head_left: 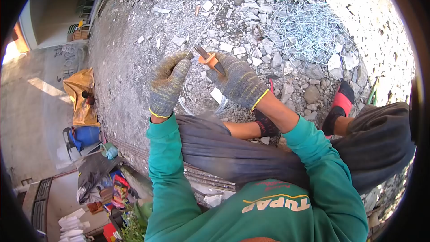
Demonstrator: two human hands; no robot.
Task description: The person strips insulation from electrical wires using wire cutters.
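Observation:
Both of my hands wear grey knit work gloves with yellow cuff edges. My right hand [237, 79] is wrapped round a pair of pliers [208, 59] with orange handles, its dark jaws pointing up and left. Close beside the jaws, my left hand [169, 82] pinches a thin wire [207, 28] that runs up and right over the gravel. The pliers' tip is near the wire at my left fingertips; whether it touches cannot be made out. Below my hands, a loose coil of wire [222, 104] lies on the ground by my leg.
A tangled heap of thin wire pieces [309, 31] lies on broken stones at the upper right. Gravel [130, 62] covers the ground. Long rods [210, 178] lie near my legs. At the left are an orange-brown sheet [80, 96] and a blue container [86, 137].

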